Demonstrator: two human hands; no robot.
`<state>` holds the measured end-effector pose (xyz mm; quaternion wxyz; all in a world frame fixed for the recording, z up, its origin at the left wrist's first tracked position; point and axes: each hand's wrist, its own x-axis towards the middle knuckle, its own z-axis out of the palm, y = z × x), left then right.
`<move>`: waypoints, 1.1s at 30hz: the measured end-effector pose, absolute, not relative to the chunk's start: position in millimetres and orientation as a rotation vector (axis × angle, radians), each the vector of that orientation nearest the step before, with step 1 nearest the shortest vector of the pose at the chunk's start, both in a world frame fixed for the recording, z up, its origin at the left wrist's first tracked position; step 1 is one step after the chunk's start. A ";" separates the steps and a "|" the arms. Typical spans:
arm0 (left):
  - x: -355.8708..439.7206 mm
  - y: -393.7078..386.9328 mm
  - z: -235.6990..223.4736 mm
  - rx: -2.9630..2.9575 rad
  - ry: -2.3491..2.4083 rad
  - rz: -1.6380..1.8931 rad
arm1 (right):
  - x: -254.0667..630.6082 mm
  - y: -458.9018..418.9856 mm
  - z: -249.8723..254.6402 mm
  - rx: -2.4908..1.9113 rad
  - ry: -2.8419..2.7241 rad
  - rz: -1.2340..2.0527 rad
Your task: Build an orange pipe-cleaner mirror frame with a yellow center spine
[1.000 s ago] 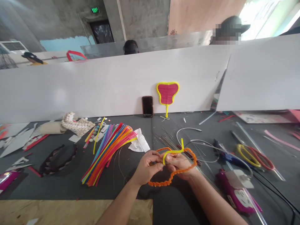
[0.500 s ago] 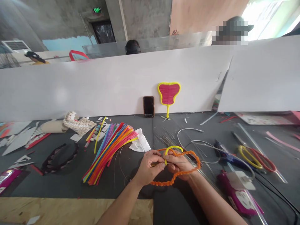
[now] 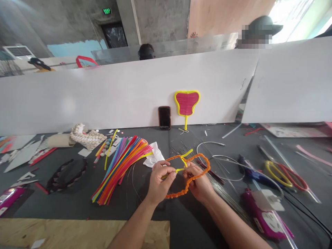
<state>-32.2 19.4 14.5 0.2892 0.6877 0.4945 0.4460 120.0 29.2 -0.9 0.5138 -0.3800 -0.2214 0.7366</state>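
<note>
Above the near part of the table, my left hand (image 3: 161, 180) pinches one end of a yellow pipe cleaner (image 3: 184, 162) between thumb and fingers. The strip crosses the top of an orange twisted loop (image 3: 190, 183), and its other end sticks up to the right. My right hand (image 3: 198, 182) is closed on the loop near that crossing, with its fingertips partly hidden. A thin wire runs out to the right from between the hands. Behind them, a pink fan with a yellow rim (image 3: 187, 103) leans on the white partition, beside a phone (image 3: 164, 117).
Left of my hands lies a bundle of coloured pipe cleaners (image 3: 121, 169), with a dark braided headband (image 3: 66, 176) farther left. Thin metal wires (image 3: 225, 193) lie under my right forearm. On the right are scissors (image 3: 285, 174), a glue gun (image 3: 252, 169) and a purple power strip (image 3: 267, 218).
The yellow pipe cleaner, arched over the hands before, is now drawn left by my left hand, its other end pointing up. My hands are slightly farther apart, and the orange loop has shifted left.
</note>
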 end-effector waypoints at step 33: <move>-32.6 20.2 9.6 1.960 1.385 1.297 | 117.3 28.0 -6.6 -0.952 -0.542 1.814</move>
